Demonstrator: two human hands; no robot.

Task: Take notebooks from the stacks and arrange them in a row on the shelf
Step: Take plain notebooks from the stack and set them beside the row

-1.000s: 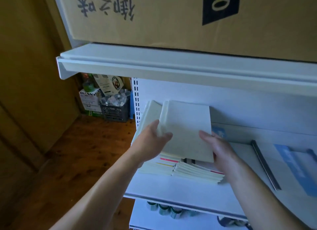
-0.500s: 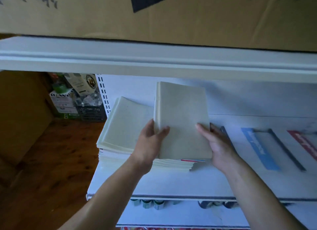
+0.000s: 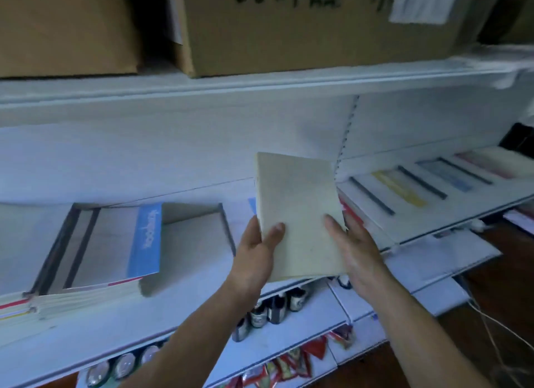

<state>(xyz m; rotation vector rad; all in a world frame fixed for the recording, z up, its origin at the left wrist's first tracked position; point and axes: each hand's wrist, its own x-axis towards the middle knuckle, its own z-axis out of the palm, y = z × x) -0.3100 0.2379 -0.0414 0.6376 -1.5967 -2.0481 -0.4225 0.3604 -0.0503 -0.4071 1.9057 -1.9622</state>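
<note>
Lower left of the frame, a stack of notebooks (image 3: 86, 272) sits on the shelf (image 3: 101, 338), blue-striped one on top, so there's plenty left to move. Mid-frame, the left hand (image 3: 254, 251) clamps one bottom corner of a plain cream notebook (image 3: 300, 208), held up off the shelf, and the right hand (image 3: 355, 251) grips the other corner. Right side, a row of notebooks (image 3: 404, 188) is already laid out, so roughly midway, I'd guess.
</note>
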